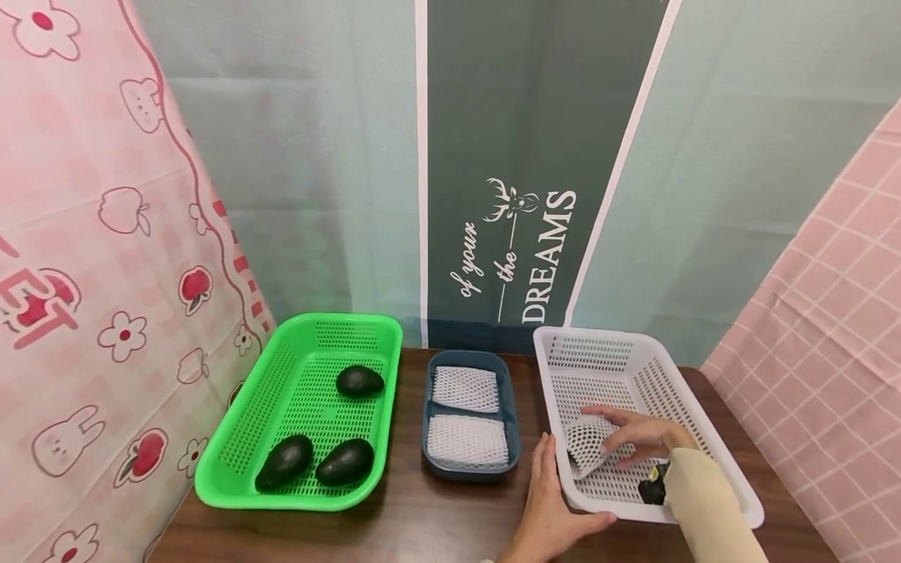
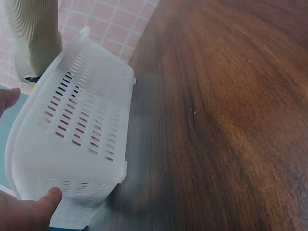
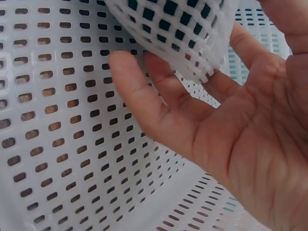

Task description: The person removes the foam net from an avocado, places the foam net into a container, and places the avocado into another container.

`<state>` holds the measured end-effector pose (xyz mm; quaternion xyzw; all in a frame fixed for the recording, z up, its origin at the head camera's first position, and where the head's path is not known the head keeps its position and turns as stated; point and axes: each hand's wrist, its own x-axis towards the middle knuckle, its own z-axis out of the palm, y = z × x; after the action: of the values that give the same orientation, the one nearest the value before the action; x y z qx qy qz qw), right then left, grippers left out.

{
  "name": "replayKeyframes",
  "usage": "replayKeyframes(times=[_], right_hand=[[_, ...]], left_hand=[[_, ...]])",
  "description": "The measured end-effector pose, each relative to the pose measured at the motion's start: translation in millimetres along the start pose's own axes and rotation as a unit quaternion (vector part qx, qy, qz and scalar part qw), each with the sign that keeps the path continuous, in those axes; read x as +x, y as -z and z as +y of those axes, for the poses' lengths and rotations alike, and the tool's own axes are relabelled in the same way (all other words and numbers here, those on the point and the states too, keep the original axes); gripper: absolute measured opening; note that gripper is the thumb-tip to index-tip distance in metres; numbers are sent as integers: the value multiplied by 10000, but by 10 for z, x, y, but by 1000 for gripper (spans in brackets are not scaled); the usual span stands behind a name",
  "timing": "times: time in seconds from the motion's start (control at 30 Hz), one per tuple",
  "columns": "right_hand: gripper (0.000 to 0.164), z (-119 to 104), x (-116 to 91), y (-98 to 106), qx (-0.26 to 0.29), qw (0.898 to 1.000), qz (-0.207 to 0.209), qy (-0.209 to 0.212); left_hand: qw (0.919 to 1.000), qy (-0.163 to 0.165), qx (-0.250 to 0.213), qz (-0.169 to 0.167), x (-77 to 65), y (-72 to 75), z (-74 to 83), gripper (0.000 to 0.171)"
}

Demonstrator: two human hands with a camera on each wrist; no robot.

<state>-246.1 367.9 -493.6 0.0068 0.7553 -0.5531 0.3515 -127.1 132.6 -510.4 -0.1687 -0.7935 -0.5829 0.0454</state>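
In the head view, my right hand (image 1: 644,434) is inside the white basket (image 1: 711,438), its fingers around a dark avocado in a white foam net (image 1: 590,444). The right wrist view shows the net's tapered end (image 3: 192,57) between the fingers and palm, with dark skin through the mesh. My left hand (image 1: 549,500) rests against the basket's near left corner, fingers straight along the side wall and thumb along the front. A dark object with a yellow-green spot (image 1: 652,489) lies in the basket, partly hidden by the right sleeve.
A green basket (image 1: 299,504) on the left holds three dark avocados (image 1: 345,461). Between the baskets stands a blue two-compartment tray (image 1: 470,474) with a white foam-netted item (image 1: 467,442) in each compartment. Curtains hang behind the wooden table (image 1: 422,524) and at both sides.
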Motion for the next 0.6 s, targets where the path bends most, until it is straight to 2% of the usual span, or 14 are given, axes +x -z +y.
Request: replayKeyframes(times=[0.1,0.27,0.5,0.6], right_hand=[[81,10,19,3,143,9998,-94,56],[78,40,32,0,295,9990,-341,37],[66,76,79,41,882,9894,-1140,152],[63,91,87,62,972,9885,-1138,206]], left_hand=[[10000,-63,-23,-20,20,-15,-17,113],[9994,108,-216,-231,44,-45,-39,116],[9983,121,-458,-347,67,-77,-58,118],[9981,69,-495,-362,72,-87,-59,117]])
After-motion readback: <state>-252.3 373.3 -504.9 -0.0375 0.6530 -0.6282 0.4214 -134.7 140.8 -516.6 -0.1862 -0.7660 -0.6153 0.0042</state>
